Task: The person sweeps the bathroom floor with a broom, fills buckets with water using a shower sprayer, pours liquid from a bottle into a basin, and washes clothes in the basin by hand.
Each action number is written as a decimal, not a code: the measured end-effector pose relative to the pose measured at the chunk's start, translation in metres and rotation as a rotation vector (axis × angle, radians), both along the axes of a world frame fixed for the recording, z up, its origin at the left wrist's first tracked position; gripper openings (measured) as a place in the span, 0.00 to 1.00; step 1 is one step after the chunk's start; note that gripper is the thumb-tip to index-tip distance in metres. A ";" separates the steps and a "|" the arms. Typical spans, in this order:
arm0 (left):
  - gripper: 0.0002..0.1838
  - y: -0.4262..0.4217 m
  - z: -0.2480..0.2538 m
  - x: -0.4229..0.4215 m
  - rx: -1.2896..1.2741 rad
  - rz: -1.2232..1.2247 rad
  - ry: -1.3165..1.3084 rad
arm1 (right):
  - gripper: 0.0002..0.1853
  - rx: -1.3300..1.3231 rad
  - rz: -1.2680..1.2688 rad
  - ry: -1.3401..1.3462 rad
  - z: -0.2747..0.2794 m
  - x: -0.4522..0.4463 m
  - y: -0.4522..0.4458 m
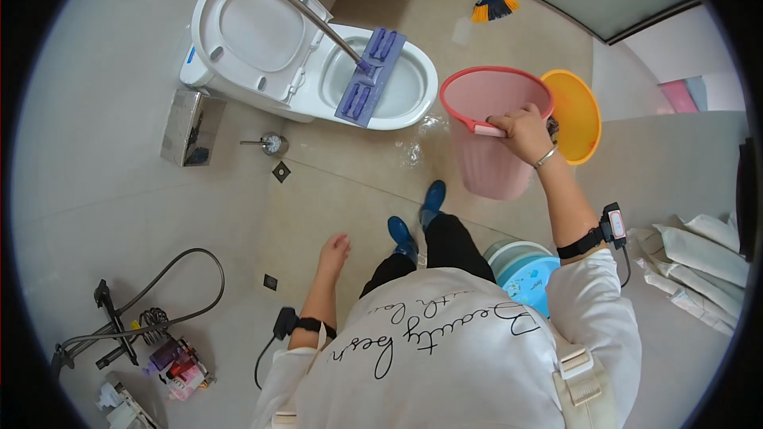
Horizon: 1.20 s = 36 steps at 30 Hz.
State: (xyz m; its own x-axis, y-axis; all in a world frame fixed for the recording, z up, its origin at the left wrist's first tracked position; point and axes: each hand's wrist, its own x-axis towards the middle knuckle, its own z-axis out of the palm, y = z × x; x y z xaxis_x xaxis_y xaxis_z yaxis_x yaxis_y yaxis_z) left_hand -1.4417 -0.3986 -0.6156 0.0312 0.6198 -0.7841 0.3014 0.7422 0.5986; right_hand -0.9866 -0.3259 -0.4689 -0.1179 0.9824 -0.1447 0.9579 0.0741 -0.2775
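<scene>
My right hand (524,133) is closed round the handle at the red rim of a pink bucket (493,159), which is upright in front of me to the right. Just behind the bucket is a yellow bucket (584,115) with something dark at its inner edge. My left hand (335,254) hangs low at my left side, fingers loosely curled and touching no object. A purple flat mop (370,77) lies across the open toilet bowl (413,91), its metal pole leaning over the raised lid.
Left of the toilet are a metal bin (191,129) and a toilet brush (274,144). A broom (494,5) is at the top. Blue and green basins (531,278) sit by my right leg. Wet patches show on the floor. White bags (703,258) lie far right.
</scene>
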 end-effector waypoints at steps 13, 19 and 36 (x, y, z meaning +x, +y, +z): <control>0.15 0.192 0.094 0.386 -0.310 -0.087 -0.507 | 0.09 0.449 0.238 -0.065 -0.050 0.121 0.063; 0.12 0.239 0.095 0.487 -0.428 0.130 -0.409 | 0.09 0.460 0.188 0.038 -0.046 0.193 0.099; 0.06 0.465 0.021 0.654 -0.116 0.248 -0.397 | 0.24 0.289 -0.443 0.154 -0.065 0.362 0.236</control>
State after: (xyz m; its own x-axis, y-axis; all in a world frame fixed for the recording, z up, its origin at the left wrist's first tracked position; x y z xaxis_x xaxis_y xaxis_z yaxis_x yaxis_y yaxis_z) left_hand -0.7876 0.0660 -0.5947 0.2050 0.5554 -0.8059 -0.1284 0.8316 0.5404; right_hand -0.6251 -0.0903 -0.5334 0.3171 0.9402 0.1246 0.8648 -0.2327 -0.4449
